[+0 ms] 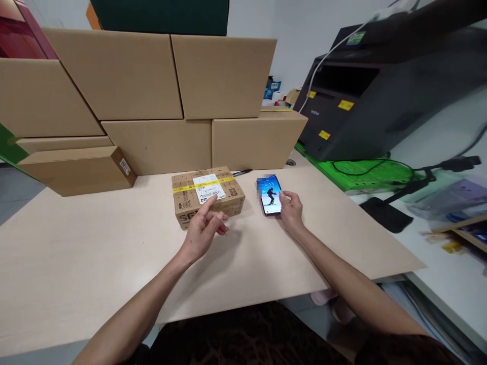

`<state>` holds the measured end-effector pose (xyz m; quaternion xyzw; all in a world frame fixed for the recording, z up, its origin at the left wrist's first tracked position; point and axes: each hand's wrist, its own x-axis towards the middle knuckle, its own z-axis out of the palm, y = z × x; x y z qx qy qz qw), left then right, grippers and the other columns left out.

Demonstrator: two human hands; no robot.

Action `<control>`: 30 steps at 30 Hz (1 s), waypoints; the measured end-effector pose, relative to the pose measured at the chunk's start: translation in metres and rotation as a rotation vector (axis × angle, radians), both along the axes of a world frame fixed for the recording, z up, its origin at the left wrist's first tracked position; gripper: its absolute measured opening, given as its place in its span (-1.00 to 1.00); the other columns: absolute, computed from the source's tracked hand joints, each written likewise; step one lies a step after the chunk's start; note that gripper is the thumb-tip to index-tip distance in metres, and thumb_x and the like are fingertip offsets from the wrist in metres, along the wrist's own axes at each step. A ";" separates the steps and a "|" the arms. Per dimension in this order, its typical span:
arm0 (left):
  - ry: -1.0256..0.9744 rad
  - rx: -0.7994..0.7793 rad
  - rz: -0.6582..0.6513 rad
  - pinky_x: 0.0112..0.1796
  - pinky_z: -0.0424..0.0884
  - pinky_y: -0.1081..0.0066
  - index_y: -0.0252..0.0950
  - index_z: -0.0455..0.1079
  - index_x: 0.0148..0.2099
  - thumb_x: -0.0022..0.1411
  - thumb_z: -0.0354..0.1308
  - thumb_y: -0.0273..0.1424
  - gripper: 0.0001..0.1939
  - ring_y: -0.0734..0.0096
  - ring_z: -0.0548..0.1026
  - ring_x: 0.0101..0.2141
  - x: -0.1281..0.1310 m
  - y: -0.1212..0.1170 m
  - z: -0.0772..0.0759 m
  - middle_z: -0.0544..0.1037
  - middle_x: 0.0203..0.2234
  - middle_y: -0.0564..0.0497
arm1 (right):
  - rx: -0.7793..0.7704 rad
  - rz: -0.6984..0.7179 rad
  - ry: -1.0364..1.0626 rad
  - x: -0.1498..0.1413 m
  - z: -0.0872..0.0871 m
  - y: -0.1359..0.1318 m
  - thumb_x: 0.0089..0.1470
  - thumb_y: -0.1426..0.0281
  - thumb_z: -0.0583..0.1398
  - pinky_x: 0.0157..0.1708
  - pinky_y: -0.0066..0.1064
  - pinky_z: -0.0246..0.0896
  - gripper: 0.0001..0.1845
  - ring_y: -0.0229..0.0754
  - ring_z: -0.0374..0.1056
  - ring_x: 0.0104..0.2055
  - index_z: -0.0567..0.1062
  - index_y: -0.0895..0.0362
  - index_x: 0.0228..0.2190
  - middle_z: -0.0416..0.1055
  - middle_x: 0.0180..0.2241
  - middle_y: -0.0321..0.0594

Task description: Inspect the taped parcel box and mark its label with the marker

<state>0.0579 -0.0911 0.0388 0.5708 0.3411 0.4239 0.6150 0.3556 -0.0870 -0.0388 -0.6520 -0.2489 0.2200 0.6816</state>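
Note:
A smartphone with its screen lit shows the time and a skier picture. My right hand has its thumb and fingers closed on the phone's right edge. Whether the phone's back rests on the table cannot be made out. To the left sits a small cardboard parcel with yellow tape and a white label on top. In front of this parcel my left hand hovers with its fingers apart and nothing in them, the index finger pointing toward the label.
Plain cardboard boxes are stacked along the back of the table. A black marker lies behind the parcel. Another brown box stands at the left. On the right are a dark printer and a black stand.

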 end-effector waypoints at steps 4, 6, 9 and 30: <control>-0.002 -0.006 0.010 -0.37 0.61 0.37 -0.36 0.21 0.46 0.21 0.41 -0.01 -0.06 0.42 0.62 -0.45 -0.002 0.001 0.000 0.69 -0.32 -0.01 | -0.052 0.001 -0.056 0.009 -0.004 0.003 -0.21 -0.28 0.28 -0.44 -0.25 0.31 -0.24 -0.11 0.38 -0.46 0.39 0.06 -0.20 0.38 -0.51 -0.38; -0.004 -0.009 0.018 -0.36 0.60 0.38 -0.39 0.20 0.46 0.20 0.41 -0.01 -0.04 0.43 0.62 -0.45 -0.003 0.001 0.000 0.69 -0.32 -0.02 | -0.079 0.001 -0.088 0.012 -0.005 0.005 -0.17 -0.27 0.26 -0.44 -0.27 0.29 -0.26 -0.11 0.36 -0.46 0.40 0.06 -0.20 0.35 -0.52 -0.40; -0.006 -0.012 0.022 -0.36 0.60 0.40 -0.41 0.19 0.45 0.20 0.41 -0.02 -0.04 0.44 0.62 -0.44 -0.003 0.001 0.001 0.69 -0.32 -0.02 | -0.122 0.002 -0.135 0.016 -0.004 0.005 -0.11 -0.26 0.24 -0.43 -0.27 0.27 -0.30 -0.10 0.35 -0.45 0.41 0.06 -0.20 0.34 -0.52 -0.39; -0.021 -0.007 0.015 -0.33 0.59 0.35 -0.33 0.25 0.41 0.23 0.41 -0.10 -0.17 0.42 0.62 -0.42 -0.006 -0.001 0.010 0.69 -0.29 -0.01 | -0.783 0.313 -0.648 0.021 0.038 -0.011 0.04 -0.20 0.24 0.08 -0.01 0.35 -0.06 0.32 0.49 0.12 0.36 0.18 0.23 0.48 0.11 0.25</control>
